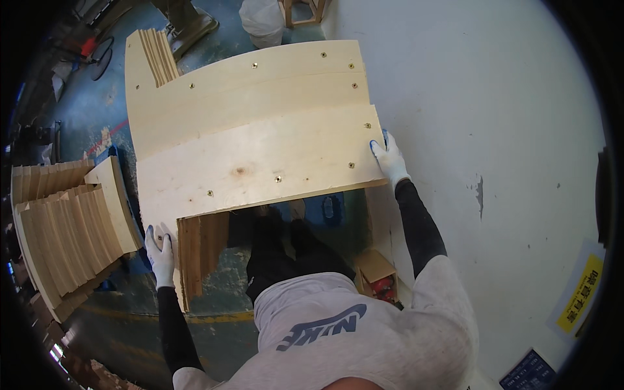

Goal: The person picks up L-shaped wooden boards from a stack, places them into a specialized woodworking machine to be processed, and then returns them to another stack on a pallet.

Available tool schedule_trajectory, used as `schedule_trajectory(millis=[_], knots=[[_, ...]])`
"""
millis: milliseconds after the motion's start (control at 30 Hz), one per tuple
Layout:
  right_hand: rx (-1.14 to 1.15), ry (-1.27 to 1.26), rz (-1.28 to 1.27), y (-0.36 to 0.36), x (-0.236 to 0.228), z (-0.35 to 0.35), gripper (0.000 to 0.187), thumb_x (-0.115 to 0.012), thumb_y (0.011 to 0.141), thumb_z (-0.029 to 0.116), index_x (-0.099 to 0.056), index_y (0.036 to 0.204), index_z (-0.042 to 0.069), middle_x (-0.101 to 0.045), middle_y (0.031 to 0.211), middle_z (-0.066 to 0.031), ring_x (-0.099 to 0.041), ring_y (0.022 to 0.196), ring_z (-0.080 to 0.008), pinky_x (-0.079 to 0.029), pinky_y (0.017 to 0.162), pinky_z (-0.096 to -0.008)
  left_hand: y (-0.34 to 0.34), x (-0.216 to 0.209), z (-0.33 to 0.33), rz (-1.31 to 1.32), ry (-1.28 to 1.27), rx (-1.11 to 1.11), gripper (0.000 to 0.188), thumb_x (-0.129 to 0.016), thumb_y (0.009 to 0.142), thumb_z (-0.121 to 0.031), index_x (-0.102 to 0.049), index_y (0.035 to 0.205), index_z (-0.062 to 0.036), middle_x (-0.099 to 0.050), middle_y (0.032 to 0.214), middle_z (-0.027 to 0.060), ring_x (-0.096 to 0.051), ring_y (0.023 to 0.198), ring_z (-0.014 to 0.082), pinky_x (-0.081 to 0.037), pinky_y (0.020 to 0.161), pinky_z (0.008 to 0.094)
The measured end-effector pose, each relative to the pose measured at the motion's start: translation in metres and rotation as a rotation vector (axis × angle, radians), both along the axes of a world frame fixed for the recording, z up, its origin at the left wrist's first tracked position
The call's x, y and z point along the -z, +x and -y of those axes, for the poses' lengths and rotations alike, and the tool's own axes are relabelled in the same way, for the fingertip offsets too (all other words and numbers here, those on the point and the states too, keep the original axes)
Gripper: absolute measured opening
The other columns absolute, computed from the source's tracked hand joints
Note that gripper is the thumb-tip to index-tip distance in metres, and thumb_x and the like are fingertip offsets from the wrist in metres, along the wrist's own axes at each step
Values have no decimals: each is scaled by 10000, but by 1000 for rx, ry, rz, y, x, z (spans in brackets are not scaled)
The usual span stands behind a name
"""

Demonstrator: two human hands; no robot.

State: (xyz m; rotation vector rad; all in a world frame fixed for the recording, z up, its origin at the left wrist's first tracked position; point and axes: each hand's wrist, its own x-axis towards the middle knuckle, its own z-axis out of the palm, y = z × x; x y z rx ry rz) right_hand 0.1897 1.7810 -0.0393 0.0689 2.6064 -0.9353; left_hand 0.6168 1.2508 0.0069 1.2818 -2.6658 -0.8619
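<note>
A large plywood box (253, 130) with screwed top boards stands in front of me, its right side against a white wall (494, 130). My left hand (160, 250), in a white glove with blue fingertips, grips the lower left corner of the box beside its side panel (198, 250). On the right edge, near a screw, my gloved right hand (389, 158) is pressed between the box and the wall. Both arms wear black sleeves. My legs and feet show under the box's open near side.
A stack of curved plywood pieces (65, 227) stands upright at my left. More plywood sheets (159, 55) lean behind the box. A small wooden box holding red things (377, 276) sits by the wall. Another person's shoe (192, 29) and a white bag (261, 19) lie beyond.
</note>
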Motion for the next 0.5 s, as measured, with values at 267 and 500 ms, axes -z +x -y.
schedule_trajectory(millis=[267, 500], knots=[[189, -255, -35, 77, 5, -18, 594, -642, 980, 302, -461, 1468, 15, -599, 1397, -174, -561, 1299, -308, -421, 1091, -393, -146, -4, -7, -116, 32, 288, 541, -611, 995, -238, -465, 1455, 7, -512, 1470, 198, -480, 1374, 352, -387, 1137, 417], [436, -531, -130, 68, 16, -46, 475, -453, 1101, 269, -464, 1451, -52, -501, 1480, -175, -495, 1354, -254, -387, 1148, -358, -210, 14, 50, -157, -51, 352, 493, -602, 1004, -267, -525, 1399, 19, -582, 1400, 213, -524, 1339, 355, -407, 1120, 412]])
